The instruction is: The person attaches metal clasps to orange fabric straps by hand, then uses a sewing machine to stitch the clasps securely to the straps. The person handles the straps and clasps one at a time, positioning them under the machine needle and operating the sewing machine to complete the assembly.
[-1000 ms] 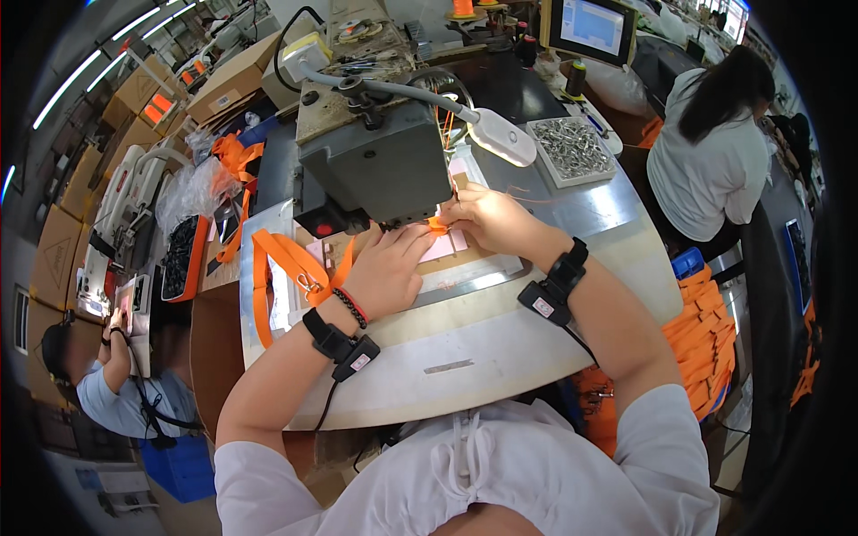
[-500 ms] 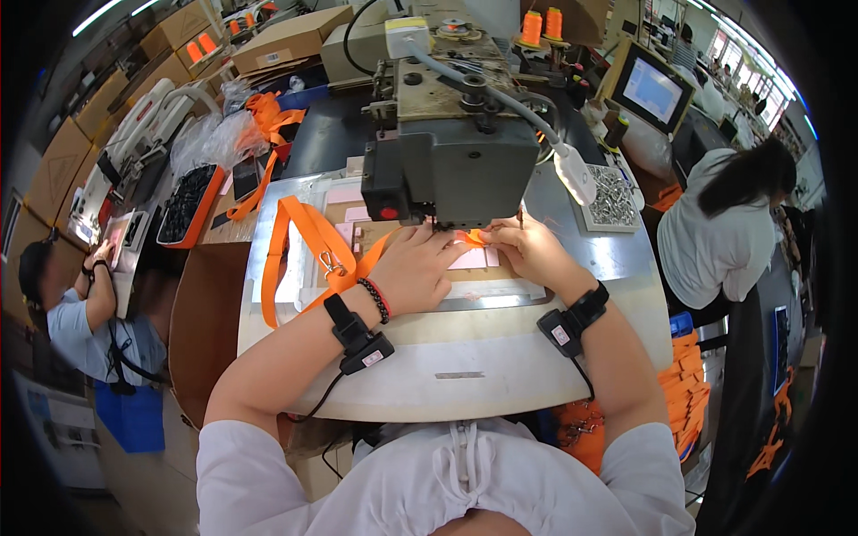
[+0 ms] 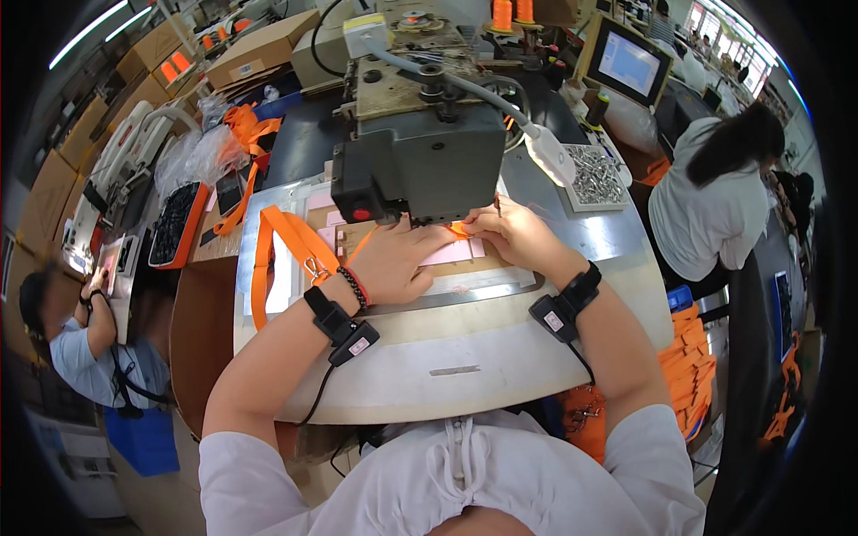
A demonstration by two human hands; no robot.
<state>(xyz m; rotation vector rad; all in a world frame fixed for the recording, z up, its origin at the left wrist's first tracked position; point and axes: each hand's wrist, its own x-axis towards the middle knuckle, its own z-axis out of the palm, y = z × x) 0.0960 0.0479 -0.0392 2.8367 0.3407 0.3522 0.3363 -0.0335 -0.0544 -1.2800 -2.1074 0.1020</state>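
Under the head of a sewing machine (image 3: 433,161), both my hands are at a short piece of orange strap (image 3: 458,229). My left hand (image 3: 398,262) lies flat with fingers stretched out, pressing beside the strap; its fingertips are partly hidden by the machine. From the right, my right hand (image 3: 518,234) pinches the strap's end between thumb and fingers. Pink pads (image 3: 447,254) lie on the plate below my hands. A long orange strap loop (image 3: 295,234) with a metal snap hook (image 3: 315,268) spreads left of my left wrist.
A white tray of metal hooks (image 3: 594,179) stands at the right, and an orange-rimmed box of black parts (image 3: 179,223) at the left. Orange straps (image 3: 688,371) are piled low at the right. One person (image 3: 103,344) sits at left, another (image 3: 710,201) at right.
My view has shifted slightly, so the machine and table sit further left in the picture. Both hands stay at the strap under the machine head, with only small finger movement.
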